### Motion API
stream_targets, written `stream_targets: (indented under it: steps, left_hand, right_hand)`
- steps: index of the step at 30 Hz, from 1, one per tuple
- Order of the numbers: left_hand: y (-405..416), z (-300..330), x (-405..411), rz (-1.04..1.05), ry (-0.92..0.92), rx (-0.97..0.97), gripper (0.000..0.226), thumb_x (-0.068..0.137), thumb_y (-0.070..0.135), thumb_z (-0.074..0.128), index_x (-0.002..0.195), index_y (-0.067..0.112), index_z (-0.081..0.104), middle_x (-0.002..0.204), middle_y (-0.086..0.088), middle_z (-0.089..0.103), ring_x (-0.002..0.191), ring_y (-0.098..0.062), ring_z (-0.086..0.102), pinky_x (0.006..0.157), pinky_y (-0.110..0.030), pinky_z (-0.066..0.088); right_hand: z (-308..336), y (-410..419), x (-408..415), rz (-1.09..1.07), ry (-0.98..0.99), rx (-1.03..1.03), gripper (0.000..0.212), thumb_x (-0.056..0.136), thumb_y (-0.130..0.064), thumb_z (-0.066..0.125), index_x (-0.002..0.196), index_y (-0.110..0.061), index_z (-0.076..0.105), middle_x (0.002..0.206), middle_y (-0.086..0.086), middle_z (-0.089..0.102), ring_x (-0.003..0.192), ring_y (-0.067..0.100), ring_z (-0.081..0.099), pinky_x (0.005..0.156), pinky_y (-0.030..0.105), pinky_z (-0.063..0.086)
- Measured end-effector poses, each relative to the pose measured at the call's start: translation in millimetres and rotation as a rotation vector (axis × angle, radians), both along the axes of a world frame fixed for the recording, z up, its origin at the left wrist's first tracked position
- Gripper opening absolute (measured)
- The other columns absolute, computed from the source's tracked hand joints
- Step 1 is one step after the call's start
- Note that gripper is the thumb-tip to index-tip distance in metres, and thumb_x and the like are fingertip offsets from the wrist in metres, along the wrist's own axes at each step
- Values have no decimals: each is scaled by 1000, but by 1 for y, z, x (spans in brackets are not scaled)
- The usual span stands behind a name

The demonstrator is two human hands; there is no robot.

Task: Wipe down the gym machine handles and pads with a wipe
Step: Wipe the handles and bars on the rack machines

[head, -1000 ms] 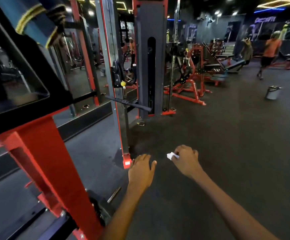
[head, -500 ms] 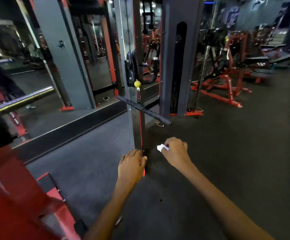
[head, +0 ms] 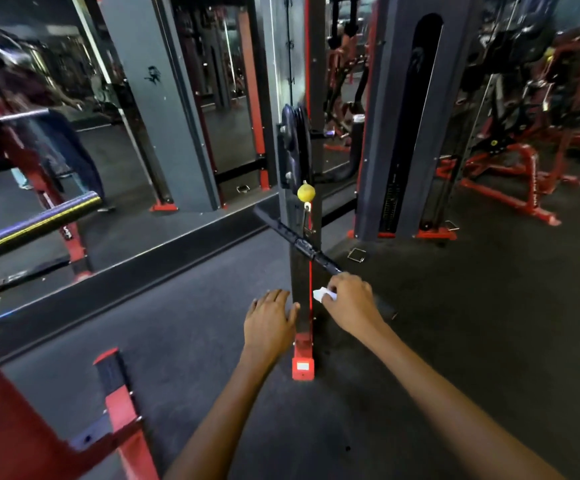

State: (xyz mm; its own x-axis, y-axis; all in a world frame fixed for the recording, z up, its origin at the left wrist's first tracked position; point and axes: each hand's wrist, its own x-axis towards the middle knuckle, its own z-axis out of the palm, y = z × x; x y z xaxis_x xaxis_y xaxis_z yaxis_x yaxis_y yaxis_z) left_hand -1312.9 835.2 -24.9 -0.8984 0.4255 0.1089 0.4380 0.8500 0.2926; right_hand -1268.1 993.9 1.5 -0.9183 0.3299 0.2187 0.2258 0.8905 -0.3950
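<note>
We see a small white wipe (head: 323,294), thin and crumpled like paper or soft cloth, though at this size we cannot tell which. The straight bar handle (head: 297,241) looks matt black with a ribbed, grippy surface. The upright post (head: 304,278) is painted metal, dark with a glossy red stripe. The ball stopper (head: 306,192) appears smooth yellow rubber or plastic. The floor (head: 472,323) is dark, matt and finely grained. A polished metal bar (head: 35,225) shines at left.
</note>
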Motion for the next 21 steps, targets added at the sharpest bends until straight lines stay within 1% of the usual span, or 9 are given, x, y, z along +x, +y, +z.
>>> stream_targets:
  steps: [4, 7, 11, 15, 18, 21]
  left_hand:
    - [13, -12, -61, -58, 4, -8, 48, 101, 44, 37, 141, 18, 46, 146, -2, 47, 136, -18, 40, 116, -34, 25]
    - [20, -21, -108, -112, -5, -7, 48, 101, 44, 37, 141, 18, 46, 146, -2, 48, 136, -18, 40, 116, -36, 25]
    - [24, -22, -162, -162, -11, -9, 49, 102, 44, 37, 143, 19, 44, 148, -3, 44, 138, -19, 37, 117, -38, 25]
    - [26, -23, -191, -194, -21, -7, 49, 102, 44, 36, 144, 19, 41, 150, -3, 42, 140, -19, 34, 118, -38, 23]
    - [25, -28, -202, -213, -16, -5, 49, 102, 44, 36, 144, 19, 42, 150, -3, 42, 140, -18, 35, 118, -38, 23]
    - [24, -35, -213, -209, -3, -5, 49, 102, 45, 36, 143, 20, 43, 149, -2, 43, 138, -18, 36, 117, -37, 25]
  right_hand:
    - [-11, 8, -47, -39, -49, -7, 24, 89, -30, 54, 96, -11, 66, 109, 6, 61, 105, 27, 54, 90, 35, 37]
    - [-15, 12, -77, -79, -66, -63, 22, 89, -30, 55, 93, -11, 65, 107, 6, 61, 103, 26, 55, 88, 35, 39]
    - [-13, 12, -114, -132, -109, -90, 23, 88, -30, 57, 92, -10, 65, 106, 10, 61, 102, 30, 56, 87, 37, 42]
    - [-12, 13, -135, -181, -105, -120, 21, 88, -28, 57, 93, -8, 65, 106, 10, 61, 101, 30, 56, 87, 37, 42]
    - [-16, 14, -143, -199, -116, -129, 22, 88, -28, 57, 94, -9, 65, 105, 10, 61, 101, 30, 56, 86, 37, 42]
    - [-22, 14, -151, -201, -86, -145, 22, 87, -27, 57, 94, -7, 65, 104, 11, 61, 99, 31, 56, 85, 36, 42]
